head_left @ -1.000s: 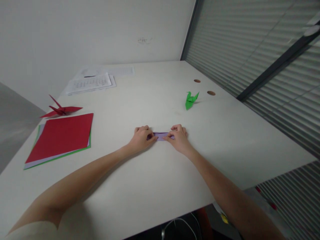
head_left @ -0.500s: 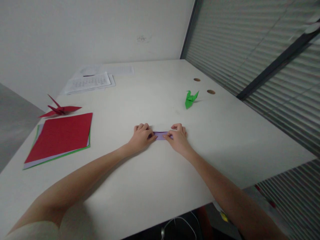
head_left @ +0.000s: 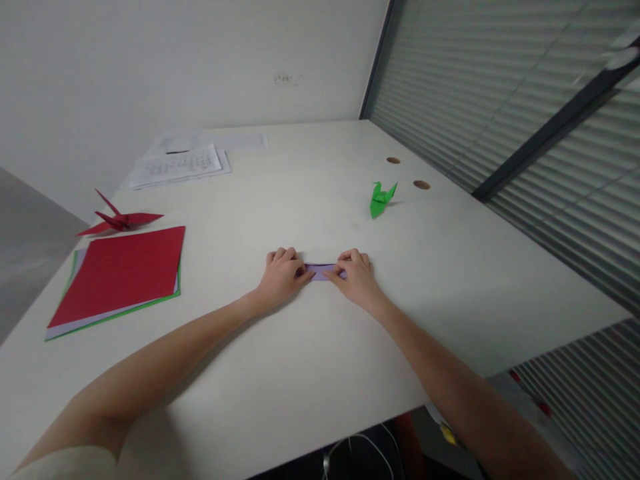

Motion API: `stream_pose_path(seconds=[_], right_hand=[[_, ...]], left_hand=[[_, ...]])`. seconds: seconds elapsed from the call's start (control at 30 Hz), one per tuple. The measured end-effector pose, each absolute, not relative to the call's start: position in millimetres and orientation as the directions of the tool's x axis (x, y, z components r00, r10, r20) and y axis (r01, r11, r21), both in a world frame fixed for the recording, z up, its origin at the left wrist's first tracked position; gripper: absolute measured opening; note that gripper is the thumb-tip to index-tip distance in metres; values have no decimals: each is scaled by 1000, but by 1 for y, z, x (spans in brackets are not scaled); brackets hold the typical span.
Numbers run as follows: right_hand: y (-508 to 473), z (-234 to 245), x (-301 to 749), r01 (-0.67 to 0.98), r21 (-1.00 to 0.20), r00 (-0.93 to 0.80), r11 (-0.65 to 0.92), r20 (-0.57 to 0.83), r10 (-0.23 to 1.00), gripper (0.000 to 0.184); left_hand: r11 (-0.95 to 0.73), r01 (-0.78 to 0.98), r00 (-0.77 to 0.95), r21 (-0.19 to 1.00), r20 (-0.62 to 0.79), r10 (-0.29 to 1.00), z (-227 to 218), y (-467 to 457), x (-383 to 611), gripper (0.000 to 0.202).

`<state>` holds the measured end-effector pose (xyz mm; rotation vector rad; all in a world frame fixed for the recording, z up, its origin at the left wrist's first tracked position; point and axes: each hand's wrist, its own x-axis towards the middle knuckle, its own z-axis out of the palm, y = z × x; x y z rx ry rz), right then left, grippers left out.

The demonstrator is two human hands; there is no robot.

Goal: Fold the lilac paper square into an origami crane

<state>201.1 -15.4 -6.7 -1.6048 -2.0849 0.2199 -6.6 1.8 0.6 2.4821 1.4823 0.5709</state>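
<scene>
A narrow folded strip of purple paper (head_left: 321, 271) lies flat on the white table (head_left: 310, 373) in front of me. My left hand (head_left: 281, 276) presses its left end with curled fingers. My right hand (head_left: 355, 277) pinches and presses the right end the same way. Only the short middle part of the strip shows between the two hands; both ends are hidden under my fingers.
A green paper crane (head_left: 381, 199) stands further back on the right. At the left lie a stack of coloured sheets with red on top (head_left: 123, 275) and a red paper crane (head_left: 118, 218). Printed papers (head_left: 180, 163) rest at the far left. A slatted blind (head_left: 505, 100) runs along the right.
My right hand has slid a little to the left along the purple strip, leaving less of it showing. The left hand has hardly moved.
</scene>
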Motion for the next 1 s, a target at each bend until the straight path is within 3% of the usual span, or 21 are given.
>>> stream_pose_path(seconds=[0.6, 0.9, 1.0], right_hand=[[-15, -3, 197, 896, -388, -133, 218, 232, 963, 33], [-12, 2, 195, 898, -398, -128, 186, 170, 977, 27], [-12, 4, 194, 897, -402, -128, 186, 166, 978, 29]], left_hand=[[-455, 829, 434, 324, 141, 890, 7, 4, -7, 30], [-373, 841, 411, 392, -13, 912, 23, 15, -18, 26], [-428, 789, 502, 441, -61, 863, 31, 19, -25, 20]])
